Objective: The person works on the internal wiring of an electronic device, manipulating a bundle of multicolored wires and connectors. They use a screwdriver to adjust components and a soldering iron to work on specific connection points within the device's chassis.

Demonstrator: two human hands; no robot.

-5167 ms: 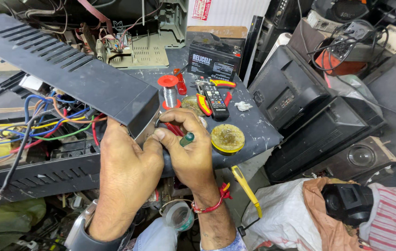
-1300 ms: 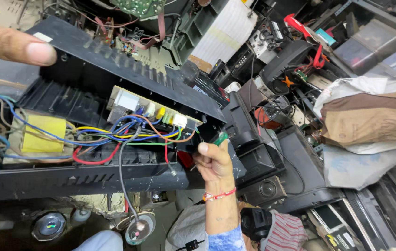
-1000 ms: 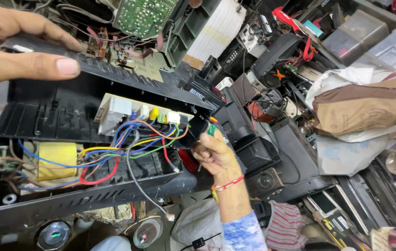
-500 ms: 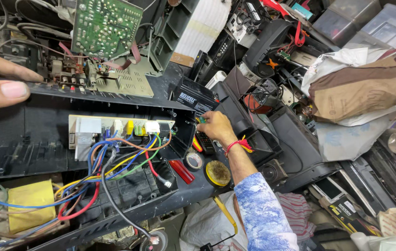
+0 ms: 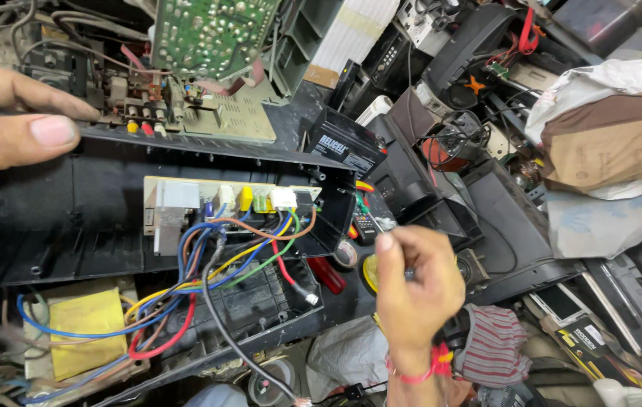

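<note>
Black plastic cover [image 5: 185,196] is being held up at its 9 o'clock edge by the left hand [image 5: 4,124], pinched between thumb and fingers. At 4 o'clock, apart from it, the right hand [image 5: 417,290] is being kept loosely curled, gripping nothing visible.

Black boxy battery [image 5: 345,143], white label, centre; dark printed carton [image 5: 588,343], lower right.

A matt black plastic cover [image 5: 185,188] with a ribbed, dusty inside holds a pale circuit board [image 5: 223,203]. Glossy plastic-coated wires [image 5: 208,279] in blue, red and yellow run from it. A striped cloth [image 5: 494,347] looks soft and woven
</note>
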